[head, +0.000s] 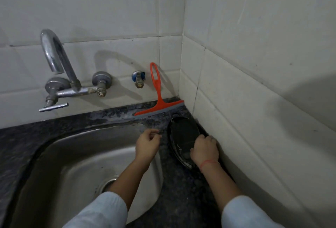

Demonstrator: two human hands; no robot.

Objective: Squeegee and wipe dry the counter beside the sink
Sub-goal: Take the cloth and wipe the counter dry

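An orange squeegee [157, 98] leans upright against the tiled back wall, its grey blade resting on the dark speckled counter [174, 187] in the corner. A black oval dish [181, 135] lies on the counter strip between the steel sink [76, 157] and the right wall. My right hand [205, 150] grips the dish's right rim close to the wall, fingers curled over it. My left hand [147, 145] hovers over the sink's right edge, just left of the dish, with loosely curled fingers and nothing visible in it. No cloth is in view.
A chrome faucet [58, 75] with a lever handle juts from the back wall over the sink. A small blue-capped tap [138, 80] sits left of the squeegee handle. White tiled walls close the corner at the back and right. The sink drain [107, 185] shows beside my left forearm.
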